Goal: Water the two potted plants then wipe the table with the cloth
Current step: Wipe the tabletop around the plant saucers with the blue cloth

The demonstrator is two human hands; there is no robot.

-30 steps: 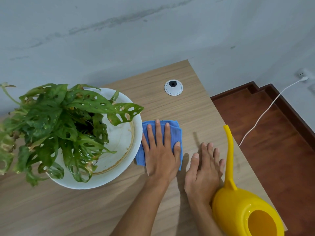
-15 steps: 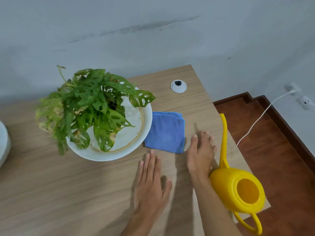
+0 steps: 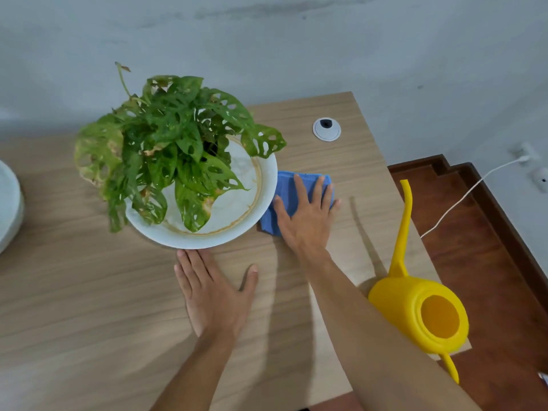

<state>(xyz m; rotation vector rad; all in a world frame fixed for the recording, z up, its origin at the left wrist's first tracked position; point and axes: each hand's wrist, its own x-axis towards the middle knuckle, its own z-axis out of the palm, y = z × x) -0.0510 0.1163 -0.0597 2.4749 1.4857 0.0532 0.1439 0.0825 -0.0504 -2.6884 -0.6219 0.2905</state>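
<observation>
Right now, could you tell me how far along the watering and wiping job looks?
Watering looks finished: the yellow can stands set down at the table's right edge, though no water is visible to confirm it. Wiping is in hand: the right hand lies flat on the blue cloth beside the plant's dish, while the left hand rests open on the wood. Most of the table remains to wipe.

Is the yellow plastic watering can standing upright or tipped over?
Upright. The yellow plastic watering can rests on its base at the wooden table's edge, round opening facing up.
</observation>
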